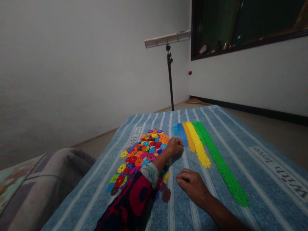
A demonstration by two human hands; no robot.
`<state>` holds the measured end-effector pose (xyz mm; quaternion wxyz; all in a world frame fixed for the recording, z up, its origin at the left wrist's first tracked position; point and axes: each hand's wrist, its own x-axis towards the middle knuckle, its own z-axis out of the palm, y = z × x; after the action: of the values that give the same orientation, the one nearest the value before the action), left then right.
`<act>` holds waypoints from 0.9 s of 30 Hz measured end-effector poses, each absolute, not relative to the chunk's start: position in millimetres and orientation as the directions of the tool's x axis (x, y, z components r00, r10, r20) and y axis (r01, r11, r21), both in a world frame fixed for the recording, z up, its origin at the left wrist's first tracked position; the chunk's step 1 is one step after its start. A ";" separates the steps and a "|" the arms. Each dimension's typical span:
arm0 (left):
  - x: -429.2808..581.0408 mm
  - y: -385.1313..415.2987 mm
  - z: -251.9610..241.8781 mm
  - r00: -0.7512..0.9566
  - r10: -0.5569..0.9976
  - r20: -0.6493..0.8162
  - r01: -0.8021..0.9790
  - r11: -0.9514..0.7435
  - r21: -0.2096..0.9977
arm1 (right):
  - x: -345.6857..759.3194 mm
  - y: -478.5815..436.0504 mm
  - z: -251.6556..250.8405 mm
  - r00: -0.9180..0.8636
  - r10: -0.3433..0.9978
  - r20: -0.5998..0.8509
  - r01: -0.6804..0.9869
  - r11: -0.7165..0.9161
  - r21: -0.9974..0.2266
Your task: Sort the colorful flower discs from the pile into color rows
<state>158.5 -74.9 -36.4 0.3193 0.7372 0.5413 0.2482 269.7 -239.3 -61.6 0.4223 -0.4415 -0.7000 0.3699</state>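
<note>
Two-handed, curls left grip just right of the disc pile, right grip farther right; cannot tell if holding anything.

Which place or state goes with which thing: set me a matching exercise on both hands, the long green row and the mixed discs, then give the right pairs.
Things
1. Left hand
2. Right hand
3. Long green row
4. Mixed-colour disc pile

Places and states
A. Farthest right of the rows
B. Close to the near end of the blue row
C. Partly hidden behind the left arm
D. Joined to a forearm with no sleeve in view

Pairs: 1-B, 2-D, 3-A, 4-C
</note>
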 end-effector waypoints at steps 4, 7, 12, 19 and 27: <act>108.9 -62.9 -14.7 0.158 0.987 0.037 0.724 -0.141 0.675 | 269.3 -239.4 -62.9 -0.256 0.929 0.268 0.314 0.342 -0.885; 72.9 -54.9 -1.1 0.104 0.994 0.040 0.765 -0.106 0.635 | 269.3 -239.5 -63.4 -0.252 0.930 0.267 0.324 0.341 -0.882; 44.5 -53.6 3.1 0.070 0.997 0.022 0.834 -0.070 0.547 | 270.0 -240.0 -63.9 -0.252 0.931 0.265 0.316 0.338 -0.886; 54.0 -61.2 -5.3 0.115 0.993 -0.025 0.893 -0.093 0.440 | 270.4 -240.8 -63.9 -0.249 0.931 0.268 0.308 0.338 -0.889; 66.9 -67.5 -5.0 0.179 0.981 -0.082 0.921 -0.137 0.364 | 270.4 -241.5 -65.1 -0.240 0.932 0.272 0.300 0.337 -0.892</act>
<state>66.9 -67.5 -5.0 0.1684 0.7490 0.6347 0.0881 270.4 -241.5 -65.1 0.4291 -0.4426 -0.6961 0.3681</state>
